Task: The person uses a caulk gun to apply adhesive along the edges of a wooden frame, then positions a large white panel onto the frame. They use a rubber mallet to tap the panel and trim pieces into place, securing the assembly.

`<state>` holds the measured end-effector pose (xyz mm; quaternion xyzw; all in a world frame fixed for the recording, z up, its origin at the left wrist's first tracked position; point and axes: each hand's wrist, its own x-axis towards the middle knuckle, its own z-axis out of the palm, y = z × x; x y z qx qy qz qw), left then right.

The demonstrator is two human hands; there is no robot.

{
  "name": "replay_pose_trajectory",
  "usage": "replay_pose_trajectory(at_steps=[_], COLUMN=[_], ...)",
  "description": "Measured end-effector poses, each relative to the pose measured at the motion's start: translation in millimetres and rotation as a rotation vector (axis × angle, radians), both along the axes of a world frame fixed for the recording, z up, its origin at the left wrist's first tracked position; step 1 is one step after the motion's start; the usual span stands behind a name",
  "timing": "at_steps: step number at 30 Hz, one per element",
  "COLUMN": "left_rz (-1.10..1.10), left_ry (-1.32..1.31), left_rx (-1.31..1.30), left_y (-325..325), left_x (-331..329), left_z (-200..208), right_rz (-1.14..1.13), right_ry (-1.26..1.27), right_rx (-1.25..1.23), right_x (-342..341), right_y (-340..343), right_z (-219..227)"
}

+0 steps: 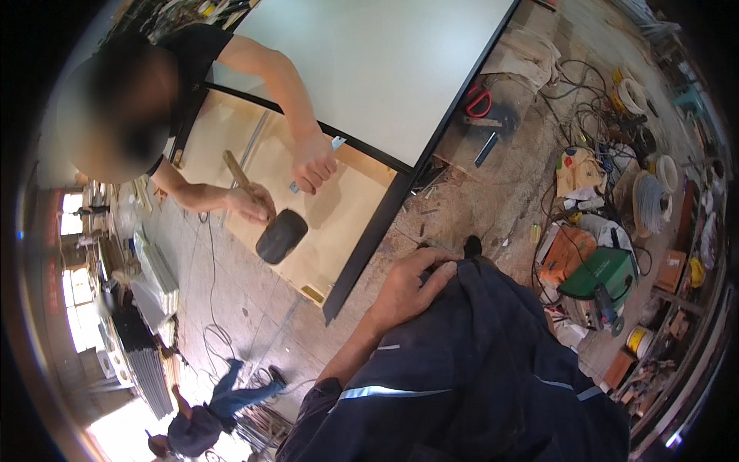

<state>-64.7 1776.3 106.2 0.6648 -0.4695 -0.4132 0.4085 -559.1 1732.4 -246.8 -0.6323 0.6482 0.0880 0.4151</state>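
Note:
My left hand (414, 289) rests on the dark navy cloth (469, 346) of my own clothing, its fingers laid over the fabric with no tool in them. My right hand is out of sight. Across from me, a co-worker holds a mallet with a black rubber head (282, 236) and wooden handle in one hand (251, 204). The co-worker's other hand (313, 163) is closed round a flat metal piece (338, 143). Both hands are over a pale wooden panel (339, 204) with a dark edge strip (368, 246).
A large whitish board (369, 61) with a black border adjoins the panel. Red-handled scissors (479, 100) lie to its right. Cables, a green case (596, 276) and a wire spool (650, 202) clutter the right floor. Another person (204, 423) is at lower left.

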Motion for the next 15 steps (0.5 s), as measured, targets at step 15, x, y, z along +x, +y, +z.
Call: replay_pose_trajectory(at_steps=[15], left_rz=[0.198], left_ry=[-0.04], left_rx=[0.05], left_y=[-31.6], left_x=[-93.6], left_z=[0.3], right_rz=[-0.035], right_ry=[-0.246], right_rx=[0.216], right_x=[15.5], right_y=[-211.1], right_z=[37.2])
